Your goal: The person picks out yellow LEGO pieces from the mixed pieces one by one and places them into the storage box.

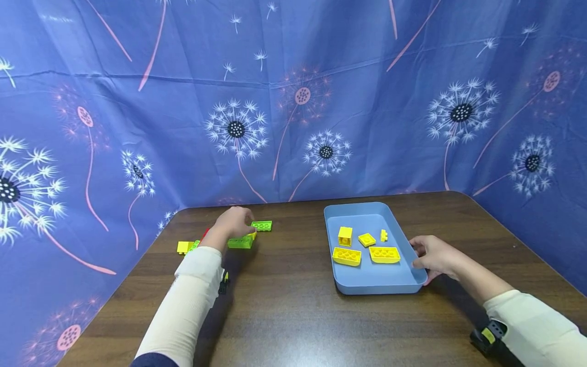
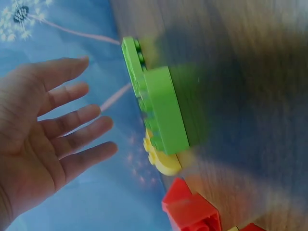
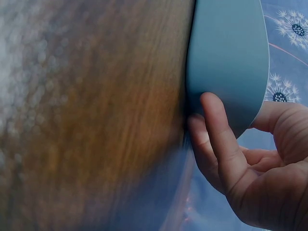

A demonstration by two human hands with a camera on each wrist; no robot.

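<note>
My left hand hovers over loose toy building bricks at the table's left, fingers spread and holding nothing. Closest to it are a green brick, a flatter green brick and a yellow piece with a rounded end. A red brick is partly hidden by the left arm in the head view. On the right, my right hand grips the near right corner of a blue tray, thumb at the rim and fingers against the outer wall. Several yellow bricks lie in the tray.
Farther left, a yellow brick and another green brick lie beside the left forearm. The brown wooden table meets a blue cloth with dandelion prints along its back and sides.
</note>
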